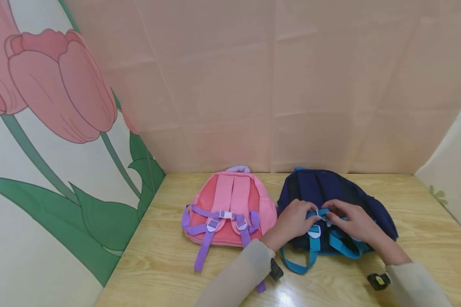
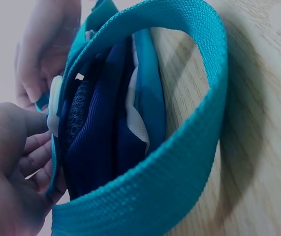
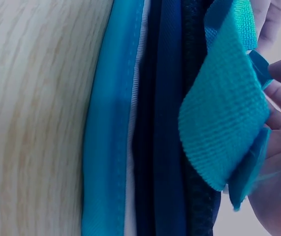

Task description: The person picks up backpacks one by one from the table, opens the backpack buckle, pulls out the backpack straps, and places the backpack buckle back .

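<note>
Sleeves (image 1: pixel 234 275) lie near side of the navy bag (image 1: pixel 320 181); over its strapped face, the left hand (image 1: pixel 295 219) pinches the buckle (image 2: pixel 54 107), the right hand (image 1: pixel 353 219) the strap (image 1: pixel 323 212), which runs crosswise between both, neither hand nearer.

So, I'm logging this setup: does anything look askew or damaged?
No damage or spill stands out. The navy backpack looks a bit lopsided, its top edge sloping down toward the right, unlike the more even pink backpack beside it.
</note>
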`<state>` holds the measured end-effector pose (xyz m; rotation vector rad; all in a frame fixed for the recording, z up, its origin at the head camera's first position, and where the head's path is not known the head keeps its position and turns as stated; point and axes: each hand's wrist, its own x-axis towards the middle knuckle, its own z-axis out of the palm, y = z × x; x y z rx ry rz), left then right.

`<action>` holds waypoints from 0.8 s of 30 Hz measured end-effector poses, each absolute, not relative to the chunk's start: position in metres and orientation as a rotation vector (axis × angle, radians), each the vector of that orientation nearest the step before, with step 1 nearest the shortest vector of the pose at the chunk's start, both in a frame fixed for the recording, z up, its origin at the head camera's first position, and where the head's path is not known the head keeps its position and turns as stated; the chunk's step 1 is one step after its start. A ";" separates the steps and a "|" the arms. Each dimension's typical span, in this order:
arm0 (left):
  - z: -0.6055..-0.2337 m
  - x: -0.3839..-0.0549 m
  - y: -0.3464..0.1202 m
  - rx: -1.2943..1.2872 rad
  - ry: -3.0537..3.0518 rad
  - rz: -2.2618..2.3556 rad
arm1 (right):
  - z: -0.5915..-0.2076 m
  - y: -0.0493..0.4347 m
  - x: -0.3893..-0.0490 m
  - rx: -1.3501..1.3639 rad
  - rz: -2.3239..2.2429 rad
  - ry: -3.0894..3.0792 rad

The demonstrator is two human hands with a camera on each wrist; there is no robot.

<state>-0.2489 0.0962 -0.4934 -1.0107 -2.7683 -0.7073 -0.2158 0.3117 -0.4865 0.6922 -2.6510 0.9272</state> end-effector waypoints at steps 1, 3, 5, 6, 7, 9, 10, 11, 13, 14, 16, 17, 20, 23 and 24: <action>-0.493 -0.249 0.096 -1.012 -2.771 -0.703 | -0.486 0.311 -0.216 0.692 0.927 -2.651; -0.491 -0.248 0.096 -1.019 -2.769 -0.696 | -0.485 0.310 -0.216 0.687 0.926 -2.652; -0.490 -0.248 0.096 -1.028 -2.762 -0.691 | -0.485 0.310 -0.216 0.679 0.920 -2.655; -0.489 -0.247 0.096 -1.032 -2.759 -0.692 | -0.485 0.309 -0.216 0.677 0.917 -2.655; -0.488 -0.247 0.096 -1.035 -2.756 -0.694 | -0.485 0.309 -0.216 0.677 0.913 -2.653; -0.488 -0.247 0.096 -1.039 -2.754 -0.700 | -0.486 0.309 -0.216 0.679 0.906 -2.648; -0.488 -0.247 0.096 -1.038 -2.755 -0.704 | -0.487 0.309 -0.216 0.681 0.902 -2.645; -0.488 -0.247 0.096 -1.037 -2.757 -0.708 | -0.487 0.309 -0.216 0.684 0.900 -2.642; -0.488 -0.247 0.095 -1.030 -2.762 -0.710 | -0.488 0.309 -0.216 0.679 0.896 -2.636; -0.489 -0.247 0.095 -1.026 -2.765 -0.709 | -0.488 0.310 -0.216 0.672 0.893 -2.637; -0.490 -0.247 0.095 -1.018 -2.768 -0.703 | -0.488 0.310 -0.216 0.654 0.894 -2.646; -0.490 -0.247 0.095 -1.015 -2.768 -0.700 | -0.488 0.311 -0.216 0.644 0.895 -2.652; -0.490 -0.247 0.095 -1.010 -2.768 -0.699 | -0.487 0.311 -0.215 0.619 0.899 -2.670; -0.491 -0.248 0.095 -1.006 -2.770 -0.713 | -0.487 0.312 -0.216 0.606 0.906 -2.679; -0.491 -0.248 0.094 -1.004 -2.772 -0.719 | -0.487 0.312 -0.216 0.602 0.910 -2.681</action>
